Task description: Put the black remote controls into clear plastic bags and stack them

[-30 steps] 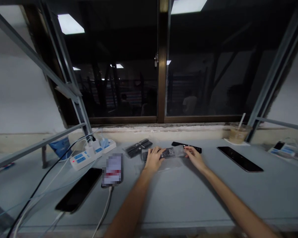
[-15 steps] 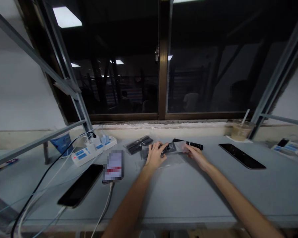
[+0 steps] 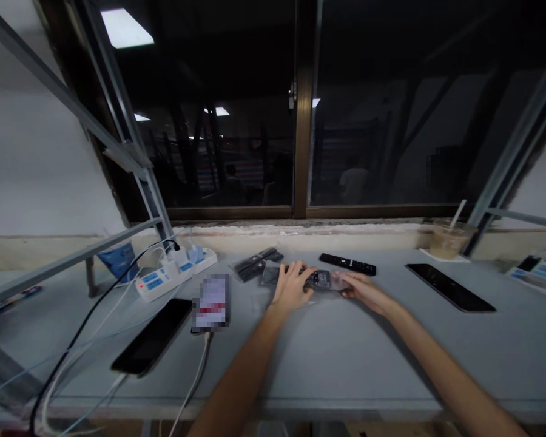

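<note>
A black remote control point(image 3: 321, 279) in a clear plastic sleeve lies across the middle of the table. Over its left part rests my left hand point(image 3: 295, 285), fingers curled around it. My right hand point(image 3: 361, 288) pinches the sleeve's right end point(image 3: 338, 281), past the end of the remote. Just behind sits a bare black remote point(image 3: 348, 264). To the left, more dark remotes in plastic wrap point(image 3: 255, 264) lie together. The palm side of my left hand is hidden.
At left are a white power strip point(image 3: 177, 273), a dark phone point(image 3: 152, 337) and a lit phone point(image 3: 210, 303), with cables trailing over the front edge. Rightward lie a black tablet-like device point(image 3: 450, 287) and a cup with a straw point(image 3: 448, 240). Metal posts flank the window.
The sleeved remote has turned flatter, and more of its buttons show between my hands. My right hand has moved slightly right and down, uncovering the bare remote behind. The view has shifted a little.
</note>
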Available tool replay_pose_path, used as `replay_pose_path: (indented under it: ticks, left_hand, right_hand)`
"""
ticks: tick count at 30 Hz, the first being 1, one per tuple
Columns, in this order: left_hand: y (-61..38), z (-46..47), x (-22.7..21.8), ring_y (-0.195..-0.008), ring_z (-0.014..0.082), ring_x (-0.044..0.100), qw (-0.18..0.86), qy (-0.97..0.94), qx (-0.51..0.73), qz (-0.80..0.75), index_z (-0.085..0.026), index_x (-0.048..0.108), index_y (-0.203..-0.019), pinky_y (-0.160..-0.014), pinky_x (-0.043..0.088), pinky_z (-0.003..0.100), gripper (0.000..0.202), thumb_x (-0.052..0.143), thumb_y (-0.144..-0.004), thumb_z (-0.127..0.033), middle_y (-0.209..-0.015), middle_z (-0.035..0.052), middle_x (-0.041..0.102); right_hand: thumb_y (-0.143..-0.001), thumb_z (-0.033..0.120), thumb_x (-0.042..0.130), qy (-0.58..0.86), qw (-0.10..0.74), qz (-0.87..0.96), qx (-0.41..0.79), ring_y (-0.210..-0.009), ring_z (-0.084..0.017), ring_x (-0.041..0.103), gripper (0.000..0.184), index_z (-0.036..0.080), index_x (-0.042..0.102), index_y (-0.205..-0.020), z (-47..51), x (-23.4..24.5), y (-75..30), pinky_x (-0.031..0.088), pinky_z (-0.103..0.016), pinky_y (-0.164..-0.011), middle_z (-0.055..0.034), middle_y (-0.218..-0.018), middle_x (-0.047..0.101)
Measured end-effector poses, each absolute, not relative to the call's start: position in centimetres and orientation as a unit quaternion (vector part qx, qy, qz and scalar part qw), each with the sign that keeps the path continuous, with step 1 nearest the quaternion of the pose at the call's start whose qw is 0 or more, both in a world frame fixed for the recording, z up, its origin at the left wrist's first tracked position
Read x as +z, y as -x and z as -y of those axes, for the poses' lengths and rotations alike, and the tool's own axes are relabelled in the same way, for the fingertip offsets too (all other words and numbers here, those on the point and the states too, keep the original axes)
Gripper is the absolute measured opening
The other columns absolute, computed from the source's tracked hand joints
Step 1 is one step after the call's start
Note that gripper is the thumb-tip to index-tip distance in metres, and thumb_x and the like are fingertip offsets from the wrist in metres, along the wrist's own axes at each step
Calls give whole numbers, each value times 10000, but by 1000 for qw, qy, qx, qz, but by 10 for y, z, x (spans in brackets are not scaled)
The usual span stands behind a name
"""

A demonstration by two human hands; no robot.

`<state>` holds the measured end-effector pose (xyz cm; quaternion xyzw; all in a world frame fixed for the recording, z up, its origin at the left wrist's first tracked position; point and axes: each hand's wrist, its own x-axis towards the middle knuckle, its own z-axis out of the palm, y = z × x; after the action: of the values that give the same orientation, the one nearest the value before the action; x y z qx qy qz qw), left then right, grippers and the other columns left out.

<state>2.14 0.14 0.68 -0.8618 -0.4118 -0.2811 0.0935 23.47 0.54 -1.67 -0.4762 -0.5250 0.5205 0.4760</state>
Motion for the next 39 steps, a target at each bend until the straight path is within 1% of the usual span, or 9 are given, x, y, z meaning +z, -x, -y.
replay_pose_path:
  ticks: [6,12,18,21,27,30,33,36,39]
  left_hand:
    - [-22,0,9,-986,218,449,99,852,-293,423,-268,488,-1151,-869,297,398,483,527,-683,-157,-1071,47,498]
    - [-25,2,8,-998,208,439,87,863,-286,407,-274,478,-1159,-890,283,388,485,525,-694,-146,-1086,35,492]
    - [-28,5,8,-1018,210,424,73,867,-269,413,-286,409,-1233,-890,291,381,525,500,-735,-149,-1125,35,476]
    - [-28,5,9,-1038,207,414,76,872,-258,409,-292,376,-1261,-904,287,376,541,492,-754,-141,-1151,35,462]
    - [-26,4,14,-1049,207,411,112,875,-235,409,-291,329,-1297,-899,299,363,567,482,-777,-124,-1174,44,451]
    - [-25,3,17,-1046,201,413,123,872,-232,414,-294,328,-1296,-894,303,355,572,476,-777,-105,-1173,40,456]
    - [-21,0,18,-1045,202,415,129,862,-242,426,-297,344,-1285,-898,302,358,567,481,-772,-96,-1161,40,462]
    - [-16,-3,17,-1047,204,411,124,842,-267,452,-292,371,-1265,-908,297,364,551,493,-764,-98,-1148,40,465]
    - [-14,-5,15,-1038,199,416,109,831,-282,467,-274,393,-1249,-904,302,358,528,482,-761,-93,-1134,42,473]
  right_hand:
    - [-659,410,652,510,456,521,511,-667,-138,578,288,158,682,-796,-6,-20,-235,437,-215,-497,-83,-816,663]
    - [-613,360,699,515,451,547,481,-609,-95,540,290,167,680,-829,-4,-19,-236,421,-186,-466,-52,-831,649]
    - [-645,485,646,525,439,537,494,-667,-166,588,368,135,650,-758,-5,-17,-235,383,-200,-405,-94,-736,642]
    - [-651,506,631,529,435,545,484,-675,-170,583,395,130,650,-767,-4,-14,-234,386,-202,-409,-104,-745,646]
    - [-610,512,661,532,480,555,422,-680,-153,550,407,131,679,-753,-7,-13,-233,409,-205,-450,-94,-822,643]
    - [-594,501,671,523,504,557,403,-734,-158,557,375,140,684,-691,-11,-13,-234,397,-199,-452,-97,-1019,625]
    - [-585,476,675,516,538,542,386,-848,-189,564,352,155,691,-729,-14,-12,-238,392,-192,-461,-82,-1168,570]
    - [-608,464,645,535,586,482,372,-923,-210,564,364,180,678,-834,-15,-10,-246,391,-184,-476,-77,-1103,612]
    - [-643,481,587,531,629,412,390,-874,-202,598,362,200,635,-867,-17,-11,-253,380,-191,-457,-70,-995,655]
